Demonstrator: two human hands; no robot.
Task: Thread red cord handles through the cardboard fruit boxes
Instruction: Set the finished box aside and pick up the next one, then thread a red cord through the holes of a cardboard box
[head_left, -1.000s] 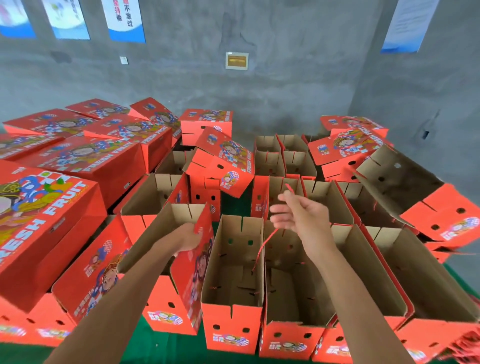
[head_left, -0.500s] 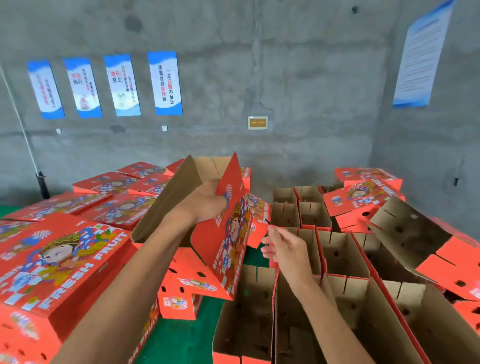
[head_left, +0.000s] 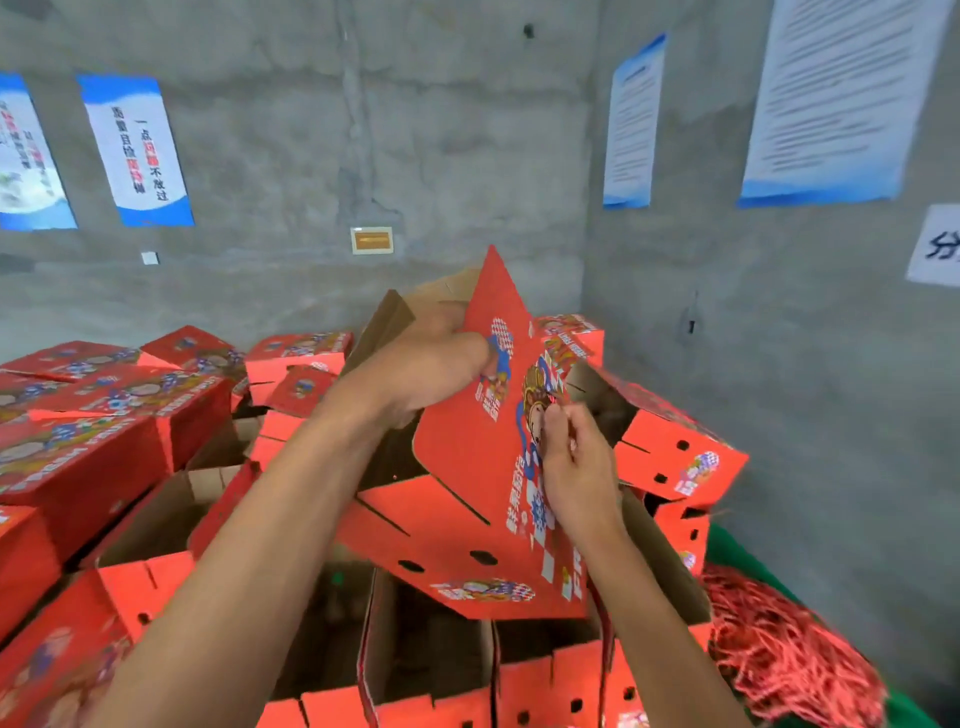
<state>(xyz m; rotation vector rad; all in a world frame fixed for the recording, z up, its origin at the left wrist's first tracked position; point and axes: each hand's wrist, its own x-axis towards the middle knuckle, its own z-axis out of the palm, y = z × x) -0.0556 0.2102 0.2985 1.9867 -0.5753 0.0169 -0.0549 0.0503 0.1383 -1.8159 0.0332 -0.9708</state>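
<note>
A: What's nearest you?
B: Open boxes (head_left: 431, 670) stand in a row below your arms; a heap of red cords (head_left: 784, 660) lies at your right.

A: And your hands?
B: Your right hand (head_left: 574, 467) has its fingertips pinched together against the lifted box (head_left: 467, 499); whether cord is in the pinch, I cannot tell. Your left hand (head_left: 431, 369) grips its upper edge, thumb on the printed face.

A: Beyond?
B: Closed boxes (head_left: 104, 415) stacked left, posters (head_left: 137, 150) on the concrete wall.
</note>
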